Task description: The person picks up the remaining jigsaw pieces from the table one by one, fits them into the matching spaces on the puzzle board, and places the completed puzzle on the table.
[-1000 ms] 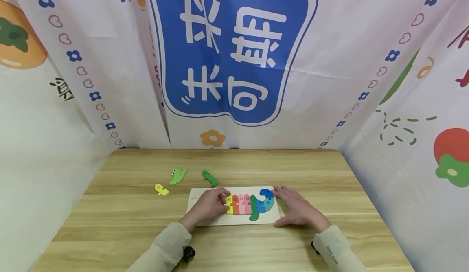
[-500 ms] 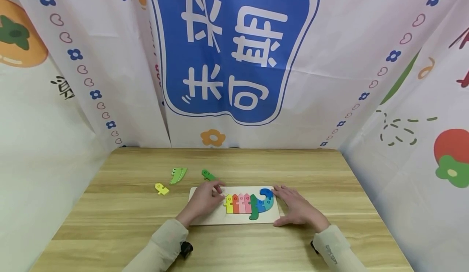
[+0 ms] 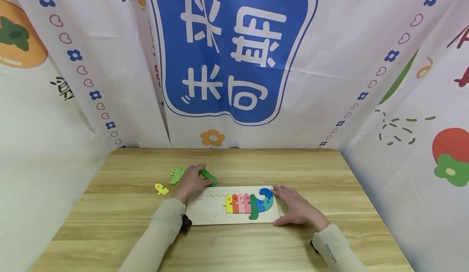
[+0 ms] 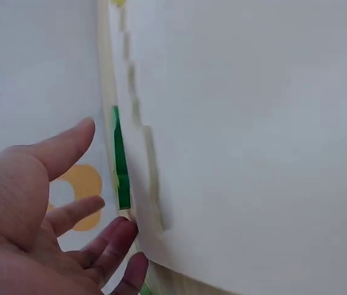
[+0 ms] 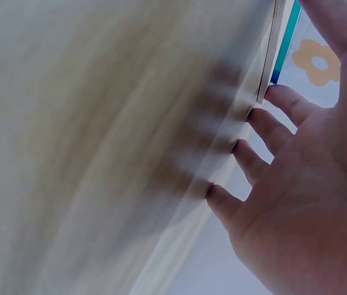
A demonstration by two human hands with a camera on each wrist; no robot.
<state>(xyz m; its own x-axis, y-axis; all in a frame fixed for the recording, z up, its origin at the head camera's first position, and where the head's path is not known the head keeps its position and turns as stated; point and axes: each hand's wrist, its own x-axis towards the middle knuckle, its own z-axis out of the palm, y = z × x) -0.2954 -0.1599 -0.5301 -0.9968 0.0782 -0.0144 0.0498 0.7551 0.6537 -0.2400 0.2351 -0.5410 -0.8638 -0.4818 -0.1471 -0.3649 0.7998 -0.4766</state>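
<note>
In the head view a pale wooden puzzle board (image 3: 205, 219) lies flat, with coloured puzzle pieces (image 3: 240, 204) from yellow through red, pink and green to blue filling its right part. My left hand (image 3: 190, 182) is over the board's back left corner, thumb and fingers spread around a dark green puzzle piece (image 3: 210, 177). In the left wrist view a gap shows between the thumb and that green piece (image 4: 121, 160). My right hand (image 3: 296, 207) rests at the board's right edge with its fingers spread; its fingertips (image 5: 256, 117) touch down near the board's corner.
A light green crocodile-head piece (image 3: 176, 175) lies left of my left hand, partly covered by it. Closer to me is a loose yellow piece (image 3: 161, 189). Printed cloth (image 3: 234, 133) hangs behind the wooden table (image 3: 293, 166) and at both sides.
My left hand has left the yellow piece on the board and moved back and left to the dark green piece. My right hand has stayed at the board's right edge.
</note>
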